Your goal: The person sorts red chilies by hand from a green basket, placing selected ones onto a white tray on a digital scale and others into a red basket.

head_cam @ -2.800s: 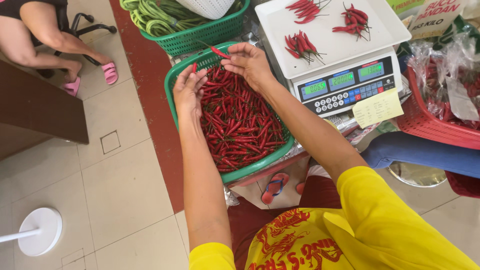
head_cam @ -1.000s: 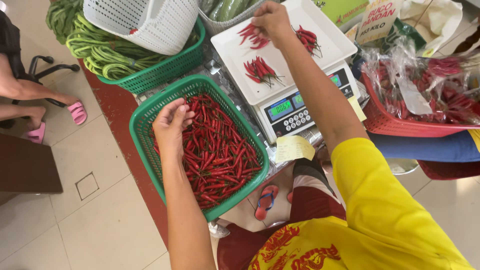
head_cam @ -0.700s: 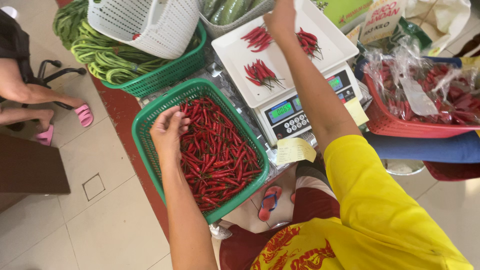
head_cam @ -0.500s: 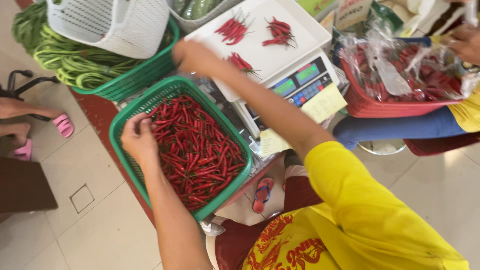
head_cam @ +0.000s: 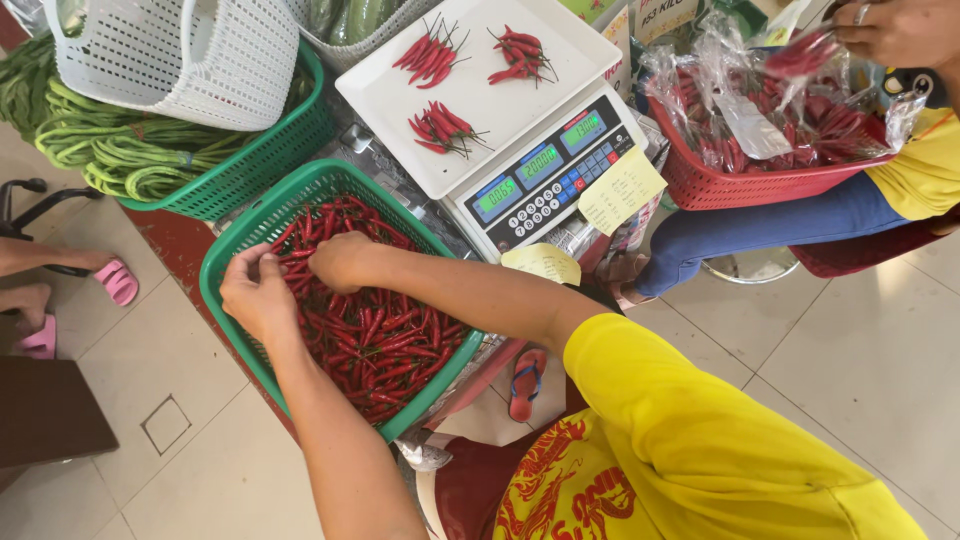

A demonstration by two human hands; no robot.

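Red chillies point(head_cam: 375, 330) fill a green basket point(head_cam: 225, 262) at lower left, heaped nearly to the rim. Both hands are over the upper end of the heap. Left hand point(head_cam: 258, 295): fingers curled down onto the chillies near the basket's left rim, fingertips drawn together on chilli stems; which chilli is pinched cannot be told. Right hand point(head_cam: 341, 262): just beside the left, knuckles up, fingers bent under into the heap; grip hidden, so pressed together or spread cannot be told. The hands are close, thumbs nearly meeting.

Scale point(head_cam: 520, 150) stands just right of the basket, with a white pan point(head_cam: 480, 90) on top. Three small bunches of red chillies point(head_cam: 445, 128) lie on the pan, apart from each other. Two yellow paper notes point(head_cam: 620, 190) hang at the scale's front edge.

Second green basket point(head_cam: 250, 170) behind, holding long green beans point(head_cam: 120, 155); a white basket point(head_cam: 190, 55) sits upturned on the beans. Red basket point(head_cam: 760, 180) to the right holds bagged chillies point(head_cam: 760, 110) and rests on another person's lap. That person's hand point(head_cam: 895, 30) holds a bag at top right. Pink sandals point(head_cam: 115, 282) on the tiled floor point(head_cam: 820, 350) at left.
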